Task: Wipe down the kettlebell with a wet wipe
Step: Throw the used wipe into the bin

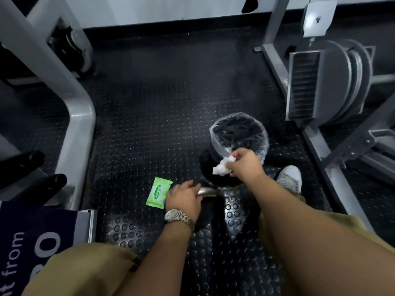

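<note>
A black kettlebell (206, 216) with a shiny metal handle stands on the studded rubber floor between my knees. My left hand (183, 198), a watch on its wrist, grips that handle. My right hand (245, 163) pinches a crumpled white wet wipe (221, 167) and holds it at the near rim of a small black bin (239, 135) lined with a clear bag. A green pack of wet wipes (159, 192) lies flat on the floor just left of my left hand.
Grey gym machine frames flank the floor, one on the left (74, 99) and one with a weight stack on the right (320, 82). A white shoe (289, 178) sits beside the bin. A dark blue printed towel (32, 242) lies at the lower left.
</note>
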